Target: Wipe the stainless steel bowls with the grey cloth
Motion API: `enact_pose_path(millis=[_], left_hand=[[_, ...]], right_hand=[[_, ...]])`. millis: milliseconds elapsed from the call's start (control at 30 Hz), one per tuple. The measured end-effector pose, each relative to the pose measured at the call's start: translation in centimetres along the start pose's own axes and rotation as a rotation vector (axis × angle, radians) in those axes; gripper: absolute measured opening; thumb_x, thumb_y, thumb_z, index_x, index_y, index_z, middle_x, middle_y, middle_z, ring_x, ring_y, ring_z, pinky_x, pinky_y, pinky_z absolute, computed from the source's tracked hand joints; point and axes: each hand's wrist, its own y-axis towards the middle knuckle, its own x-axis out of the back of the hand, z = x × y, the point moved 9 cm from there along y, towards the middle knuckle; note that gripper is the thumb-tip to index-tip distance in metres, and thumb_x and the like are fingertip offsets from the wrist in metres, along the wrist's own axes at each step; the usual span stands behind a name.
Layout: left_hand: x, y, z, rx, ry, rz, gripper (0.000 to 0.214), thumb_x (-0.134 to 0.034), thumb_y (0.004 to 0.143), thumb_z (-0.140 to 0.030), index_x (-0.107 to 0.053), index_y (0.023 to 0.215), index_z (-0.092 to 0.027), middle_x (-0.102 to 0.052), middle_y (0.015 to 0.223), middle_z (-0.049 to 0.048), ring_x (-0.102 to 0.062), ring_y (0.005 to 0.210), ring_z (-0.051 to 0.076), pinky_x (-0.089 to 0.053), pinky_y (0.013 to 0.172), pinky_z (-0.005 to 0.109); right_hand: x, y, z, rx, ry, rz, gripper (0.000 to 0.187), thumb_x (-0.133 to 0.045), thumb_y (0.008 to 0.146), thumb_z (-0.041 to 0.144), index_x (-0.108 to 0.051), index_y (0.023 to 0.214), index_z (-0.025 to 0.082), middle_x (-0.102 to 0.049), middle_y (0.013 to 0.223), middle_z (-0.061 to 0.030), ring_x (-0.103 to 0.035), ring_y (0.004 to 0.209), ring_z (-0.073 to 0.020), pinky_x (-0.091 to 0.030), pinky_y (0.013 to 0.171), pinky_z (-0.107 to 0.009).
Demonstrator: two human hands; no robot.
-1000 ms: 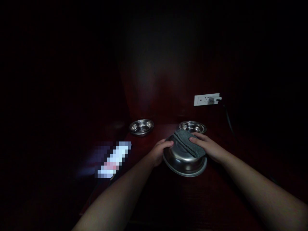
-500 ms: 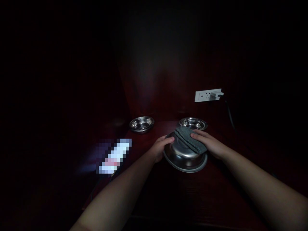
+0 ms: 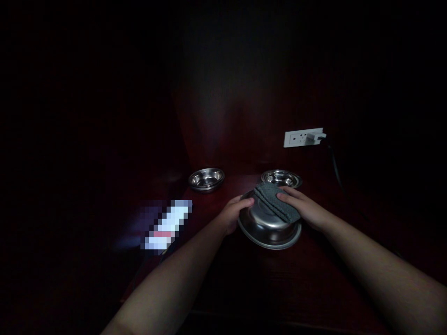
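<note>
Just before the shiny dish (image 3: 282, 176), the upside-down bowl (image 3: 267, 228) is gripped at its edge by the left hand (image 3: 233, 215), while the right hand (image 3: 303, 205), half-curled, holds the folded cloth (image 3: 276, 204) slantwise over its base.

Cloth (image 3: 275, 204) on bowl (image 3: 267, 228); dishes (image 3: 206, 179) behind left; socket (image 3: 296, 138) behind right.

Metal bowls (image 3: 206, 179) stand on the dark-red table (image 3: 234, 184).
</note>
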Motion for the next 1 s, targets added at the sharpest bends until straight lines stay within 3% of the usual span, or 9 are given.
enact_pose_path(millis=[267, 533, 833, 1000], left_hand=[[-0.1, -0.1, -0.2, -0.01, 0.009, 0.003, 0.036, -0.07, 0.066, -0.023, -0.066, 0.099, -0.012, -0.071, 0.083, 0.0093, -0.066, 0.076, 0.018, -0.047, 0.077, 0.03], [-0.1, 0.0, -0.2, -0.009, -0.007, -0.002, 0.037, -0.07, 0.067, -0.022, -0.065, 0.102, -0.012, -0.071, 0.087, 0.0097, -0.066, 0.077, 0.018, -0.047, 0.079, 0.03], [0.1, 0.5, -0.8, -0.106, -0.068, 0.01, 0.04, -0.071, 0.069, -0.026, -0.064, 0.106, -0.012, -0.07, 0.095, 0.0106, -0.065, 0.088, 0.02, -0.045, 0.089, 0.033], [-0.1, 0.4, -1.6, -0.152, -0.18, 0.056, 0.043, -0.062, 0.076, -0.034, -0.06, 0.113, -0.013, -0.068, 0.103, 0.0114, -0.06, 0.104, 0.025, -0.043, 0.094, 0.037]], right_hand=[[0.0, 0.0, 0.0, 0.007, -0.011, 0.009, 0.045, -0.064, 0.075, 0.046, -0.055, 0.114, 0.023, -0.066, 0.102, -0.0043, -0.062, 0.09, -0.0197, -0.046, 0.08, -0.033], [-0.1, -0.1, 0.4, 0.022, 0.012, 0.012, 0.038, -0.065, 0.074, 0.043, -0.057, 0.104, 0.021, -0.066, 0.093, -0.0027, -0.062, 0.081, -0.0172, -0.047, 0.073, -0.03], [0.7, -0.1, 1.4, 0.121, -0.123, -0.11, 0.039, -0.067, 0.07, 0.047, -0.058, 0.099, 0.022, -0.065, 0.09, -0.003, -0.061, 0.081, -0.0199, -0.048, 0.071, -0.032], [1.7, 0.1, 1.7, 0.158, -0.127, -0.2, 0.04, -0.067, 0.069, 0.047, -0.058, 0.099, 0.022, -0.064, 0.09, -0.0022, -0.06, 0.077, -0.0188, -0.047, 0.067, -0.031]])
